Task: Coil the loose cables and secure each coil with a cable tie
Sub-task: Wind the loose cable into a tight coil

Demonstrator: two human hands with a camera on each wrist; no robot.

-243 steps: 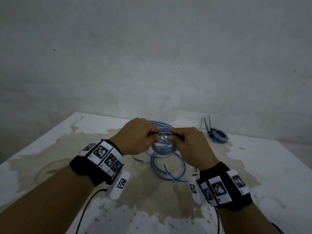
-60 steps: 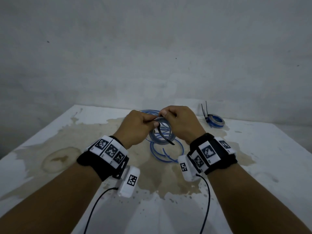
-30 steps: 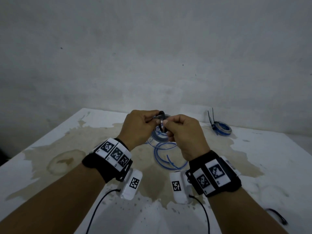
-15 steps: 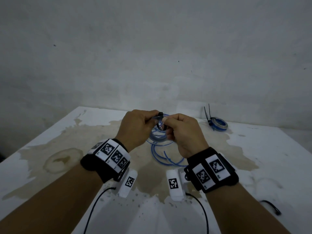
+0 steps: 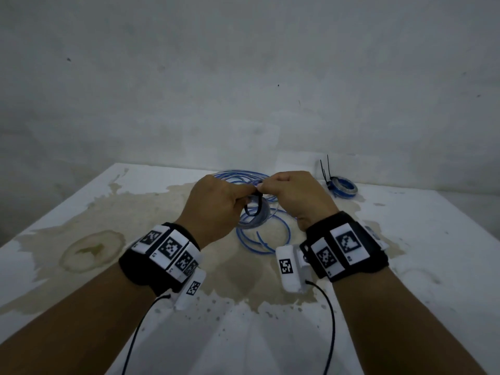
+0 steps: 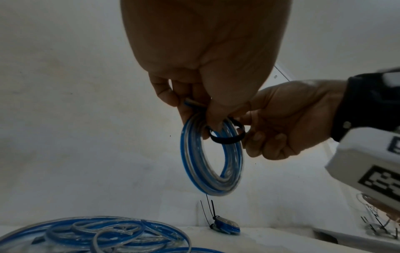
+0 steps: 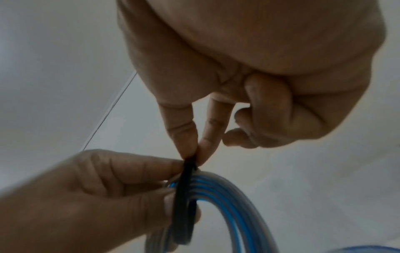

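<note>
- The coil point(image 5: 254, 212) of blue and clear cable hangs in the air above the worktop point(image 5: 405, 266), between the two hands, upright like a ring.
- The left hand point(image 5: 213, 204) has its grip closed on the top of the coil; fingers and thumb pinch the strands together.
- A black cable tie point(image 6: 226, 137) makes a loose loop around the strands at the top of the coil, just under the left thumb.
- The right hand point(image 5: 295, 196) has a narrow grip: thumb and forefinger pinch the cable tie at its upper part, the other fingers are curled into the palm.
- From the head view both hands cover the top of the coil, so the joint of the tie is hidden there.
- Under the hands, loose blue cable point(image 5: 259, 239) lies in wide open loops on the worktop, on a large brown stain point(image 5: 135, 212).
- A finished small coil point(image 5: 342, 186) lies well apart at the far right of the worktop, near the wall point(image 5: 243, 77), with thin black tie ends standing up from it.
- Each wrist carries a black band with printed square markers and a white camera box with a thin black wire.
</note>
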